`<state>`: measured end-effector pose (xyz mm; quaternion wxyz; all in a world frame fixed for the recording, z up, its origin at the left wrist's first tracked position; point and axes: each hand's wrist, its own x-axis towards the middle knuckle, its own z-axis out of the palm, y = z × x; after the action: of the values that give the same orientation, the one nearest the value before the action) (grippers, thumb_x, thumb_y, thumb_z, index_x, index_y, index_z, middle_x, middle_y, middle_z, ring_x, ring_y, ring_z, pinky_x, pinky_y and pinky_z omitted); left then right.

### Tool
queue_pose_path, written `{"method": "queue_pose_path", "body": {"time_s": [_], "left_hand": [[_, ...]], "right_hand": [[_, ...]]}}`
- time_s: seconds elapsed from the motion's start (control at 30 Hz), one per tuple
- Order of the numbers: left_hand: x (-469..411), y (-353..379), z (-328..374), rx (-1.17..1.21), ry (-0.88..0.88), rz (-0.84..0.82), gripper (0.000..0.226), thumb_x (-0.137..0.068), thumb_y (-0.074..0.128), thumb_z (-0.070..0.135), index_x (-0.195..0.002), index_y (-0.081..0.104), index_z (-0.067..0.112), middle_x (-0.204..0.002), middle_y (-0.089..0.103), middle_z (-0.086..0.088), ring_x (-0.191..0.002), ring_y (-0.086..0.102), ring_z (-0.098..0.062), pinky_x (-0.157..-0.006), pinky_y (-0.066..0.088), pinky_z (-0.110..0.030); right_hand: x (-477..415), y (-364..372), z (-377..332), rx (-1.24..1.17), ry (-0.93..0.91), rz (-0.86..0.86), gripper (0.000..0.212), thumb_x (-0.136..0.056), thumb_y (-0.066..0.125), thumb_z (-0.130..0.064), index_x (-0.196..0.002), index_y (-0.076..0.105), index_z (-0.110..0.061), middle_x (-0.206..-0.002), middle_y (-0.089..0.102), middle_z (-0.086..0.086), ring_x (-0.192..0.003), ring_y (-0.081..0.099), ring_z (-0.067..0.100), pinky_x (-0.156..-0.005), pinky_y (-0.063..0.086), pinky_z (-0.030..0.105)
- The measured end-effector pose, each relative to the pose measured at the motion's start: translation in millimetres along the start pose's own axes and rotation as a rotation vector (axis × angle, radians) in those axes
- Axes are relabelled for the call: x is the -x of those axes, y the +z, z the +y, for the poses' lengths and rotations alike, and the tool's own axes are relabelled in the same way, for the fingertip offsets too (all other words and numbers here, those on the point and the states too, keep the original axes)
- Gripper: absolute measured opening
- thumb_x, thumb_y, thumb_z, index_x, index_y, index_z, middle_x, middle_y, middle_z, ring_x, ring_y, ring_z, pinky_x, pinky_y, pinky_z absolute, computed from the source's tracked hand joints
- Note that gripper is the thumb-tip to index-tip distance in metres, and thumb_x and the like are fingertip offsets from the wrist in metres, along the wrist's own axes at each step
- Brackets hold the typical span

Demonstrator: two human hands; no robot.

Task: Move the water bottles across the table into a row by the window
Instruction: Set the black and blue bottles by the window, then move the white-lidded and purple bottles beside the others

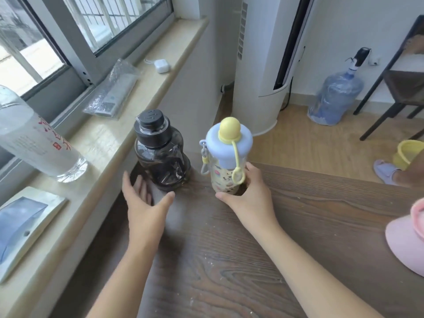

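Note:
A dark smoky bottle (161,154) with a black cap stands upright at the table's far corner, close to the window sill. My left hand (143,200) is just in front of its base, fingers spread, holding nothing and not touching it. To the right stands a pale patterned bottle (226,161) with a blue lid and yellow knob. My right hand (247,193) wraps around its lower body. A tall clear bottle (36,138) with red print stands on the sill at the left.
The wooden table (229,260) meets a beige window sill (110,138) holding a bagged remote (112,92), a white charger (161,65) and a flat booklet (25,226). A pink item (406,237) lies at the right edge. A standing air conditioner (259,65) and water jug (335,95) stand beyond.

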<state>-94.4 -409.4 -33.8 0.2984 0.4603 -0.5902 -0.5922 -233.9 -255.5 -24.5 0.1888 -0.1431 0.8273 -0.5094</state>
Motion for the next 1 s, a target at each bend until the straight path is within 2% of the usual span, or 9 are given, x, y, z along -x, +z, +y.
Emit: {"method": "queue_pose_path", "body": {"time_s": [0.07,0.13,0.33,0.4,0.6,0.77,0.83,0.9,1.0], "left_hand": [[40.9,4.9,-9.2,-0.013,0.010,0.020,0.105,-0.093,0.079,-0.003,-0.174,0.019,0.025,-0.177,0.036,0.000,-0.157,0.041,-0.009,-0.124,0.031,-0.026],[81.5,14.1,-19.0,-0.054,0.043,0.033,0.091,-0.091,0.084,0.003,-0.166,0.038,0.024,-0.169,0.049,0.000,-0.151,0.051,-0.010,-0.121,0.036,-0.024],[198.8,66.5,-42.7,-0.222,0.150,-0.134,0.050,-0.088,0.088,0.017,-0.134,0.070,0.029,-0.135,0.073,0.015,-0.116,0.068,0.013,-0.102,0.051,-0.011],[238.1,90.0,-47.2,-0.218,0.152,-0.222,0.048,-0.088,0.088,0.017,-0.132,0.071,0.029,-0.132,0.074,0.016,-0.111,0.068,0.020,-0.098,0.051,-0.010],[356.7,164.3,-58.8,-0.239,0.224,-0.544,0.067,-0.090,0.085,0.007,-0.148,0.062,0.033,-0.138,0.073,0.019,-0.130,0.066,0.007,-0.107,0.049,-0.011],[423.9,226.8,-64.1,-0.257,0.239,-0.812,0.094,-0.088,0.087,0.010,-0.165,0.040,0.037,-0.162,0.055,0.019,-0.150,0.047,0.008,-0.127,0.038,-0.025],[438.1,251.6,-63.1,-0.258,0.239,-0.833,0.102,-0.080,0.091,0.024,-0.166,0.038,0.037,-0.164,0.052,0.019,-0.152,0.047,0.005,-0.128,0.039,-0.033],[447.7,271.1,-62.2,-0.240,0.259,-0.783,0.097,-0.076,0.093,0.028,-0.160,0.046,0.037,-0.159,0.058,0.019,-0.147,0.055,0.000,-0.123,0.045,-0.035],[454.2,290.0,-60.8,-0.196,0.252,-0.683,0.084,-0.073,0.097,0.023,-0.142,0.054,0.046,-0.143,0.070,0.018,-0.130,0.067,0.000,-0.111,0.056,-0.034]], "right_hand": [[17.0,-13.0,12.8,-0.034,0.032,0.026,0.105,-0.066,0.093,-0.025,-0.152,0.034,-0.027,-0.147,0.057,-0.007,-0.136,0.051,0.012,-0.111,0.041,0.029],[40.6,-32.3,26.0,-0.046,0.051,0.058,0.099,-0.069,0.092,-0.025,-0.151,0.037,-0.028,-0.149,0.054,-0.005,-0.137,0.050,0.016,-0.116,0.040,0.037],[128.9,-119.3,75.7,-0.167,0.060,0.172,0.065,-0.077,0.086,-0.020,-0.135,0.056,-0.024,-0.134,0.065,-0.005,-0.122,0.061,0.006,-0.104,0.049,0.021],[159.3,-153.8,97.0,-0.187,0.061,0.210,0.058,-0.079,0.084,-0.018,-0.132,0.060,-0.022,-0.131,0.066,-0.007,-0.120,0.063,0.002,-0.102,0.050,0.017],[252.6,-260.9,169.7,-0.175,0.136,0.312,0.047,-0.083,0.080,-0.014,-0.127,0.065,-0.023,-0.125,0.068,-0.015,-0.114,0.065,-0.006,-0.098,0.052,0.015],[326.9,-329.3,220.5,0.054,0.208,0.544,0.021,-0.080,0.081,-0.003,-0.088,0.076,-0.021,-0.082,0.075,-0.005,-0.078,0.069,0.001,-0.065,0.046,0.003],[348.4,-350.6,237.4,0.072,0.309,0.724,0.017,-0.077,0.086,-0.007,-0.078,0.072,-0.016,-0.069,0.070,-0.005,-0.072,0.066,0.005,-0.060,0.040,0.011],[360.9,-369.6,247.1,-0.008,0.448,0.858,0.033,-0.075,0.089,-0.019,-0.087,0.060,-0.009,-0.070,0.063,0.001,-0.066,0.061,0.012,-0.065,0.035,0.025],[363.9,-393.7,262.6,-0.039,0.462,0.948,0.068,-0.065,0.095,-0.028,-0.113,0.052,-0.005,-0.102,0.059,0.018,-0.093,0.060,0.033,-0.085,0.045,0.041]]}}
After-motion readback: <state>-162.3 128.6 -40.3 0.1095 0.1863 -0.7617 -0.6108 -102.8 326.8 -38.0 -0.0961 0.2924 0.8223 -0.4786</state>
